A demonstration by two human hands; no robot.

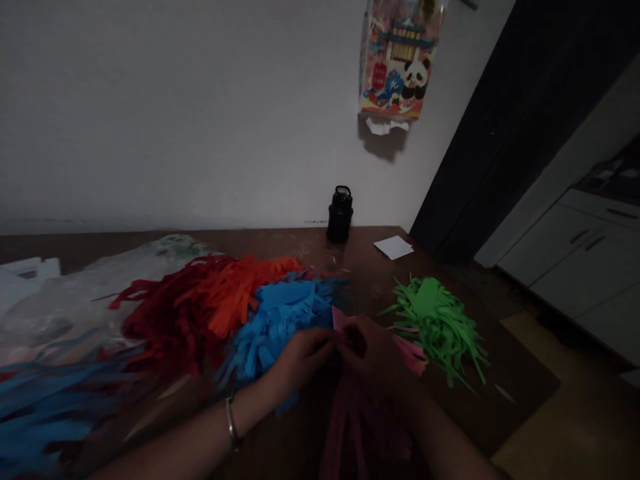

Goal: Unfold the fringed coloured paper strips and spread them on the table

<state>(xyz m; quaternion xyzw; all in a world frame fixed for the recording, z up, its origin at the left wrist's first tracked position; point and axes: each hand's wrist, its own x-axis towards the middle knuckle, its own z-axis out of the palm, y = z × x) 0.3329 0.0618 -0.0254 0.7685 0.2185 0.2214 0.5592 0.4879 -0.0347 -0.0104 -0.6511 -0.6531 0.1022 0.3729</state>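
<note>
Both my left hand [307, 350] and right hand [373, 350] pinched pink strips [341, 413]; green bundle [435, 320] and blue bundle [285, 310] lay fringed, pink seemingly unfinished.

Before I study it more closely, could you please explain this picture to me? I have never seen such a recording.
No machine is at work here: you see a person's bare left hand and right hand. The only picture comes from a camera worn on that person's head, looking forward and down.

Both hands hold a pink fringed piece at its upper end; its strips hang toward the viewer.

On the brown table lie dark red strips, orange strips, a blue bundle and a green bundle. Clear plastic lies on the left. Near the wall stands a black bottle, with white paper to its right.
</note>
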